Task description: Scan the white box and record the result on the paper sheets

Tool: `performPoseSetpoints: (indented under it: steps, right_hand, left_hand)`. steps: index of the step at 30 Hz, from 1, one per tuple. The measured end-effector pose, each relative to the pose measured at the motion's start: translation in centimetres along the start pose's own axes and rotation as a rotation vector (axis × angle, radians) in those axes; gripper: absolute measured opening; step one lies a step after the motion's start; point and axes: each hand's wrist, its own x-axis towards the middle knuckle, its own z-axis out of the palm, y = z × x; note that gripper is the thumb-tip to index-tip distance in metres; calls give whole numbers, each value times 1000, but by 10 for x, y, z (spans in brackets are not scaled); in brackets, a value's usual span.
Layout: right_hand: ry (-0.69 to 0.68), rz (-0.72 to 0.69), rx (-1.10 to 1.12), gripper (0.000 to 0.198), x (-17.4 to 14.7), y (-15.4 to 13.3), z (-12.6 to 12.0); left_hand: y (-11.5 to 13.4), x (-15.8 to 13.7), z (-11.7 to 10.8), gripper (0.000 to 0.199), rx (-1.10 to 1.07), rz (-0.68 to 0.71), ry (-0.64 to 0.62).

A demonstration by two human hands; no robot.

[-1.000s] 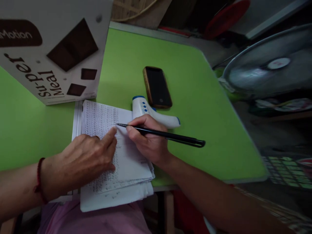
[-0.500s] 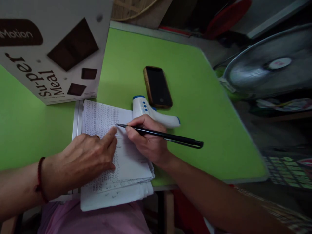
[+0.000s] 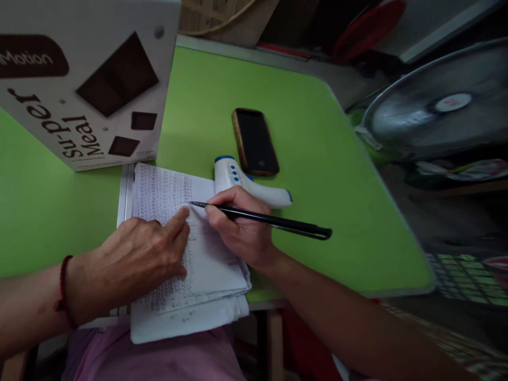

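My right hand (image 3: 244, 225) pinches a black pen (image 3: 293, 224), its tip on or just over the handwritten page. Under both hands lies a notebook (image 3: 214, 264) with loose-edged pages, its left part filled with dense rows of writing. My left hand (image 3: 146, 254) rests flat on the paper, the index finger stretched out close to the pen tip and the other fingers partly bent. Just beyond my right hand lies a white and blue infrared thermometer (image 3: 265, 193), partly covered by that hand. A phone (image 3: 256, 142) in a brown case lies behind it, screen dark.
A tall white box (image 3: 119, 79) with brown squares stands on the green table (image 3: 337, 211) at the left. A metal-caged fan (image 3: 436, 106) is off the table's right edge. A woven basket (image 3: 214, 13) sits past the far edge.
The hands, pen and notebook look almost the same. The whole view has shifted very slightly.
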Motion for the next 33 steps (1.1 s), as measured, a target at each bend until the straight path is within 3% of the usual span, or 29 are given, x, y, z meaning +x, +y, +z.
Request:
performPoseSetpoints:
  steps: [33]
  right_hand:
    - [27,1,-36,9,-1,1,-3]
  left_hand:
    - [-1,-1,-2,35,8,-11,1]
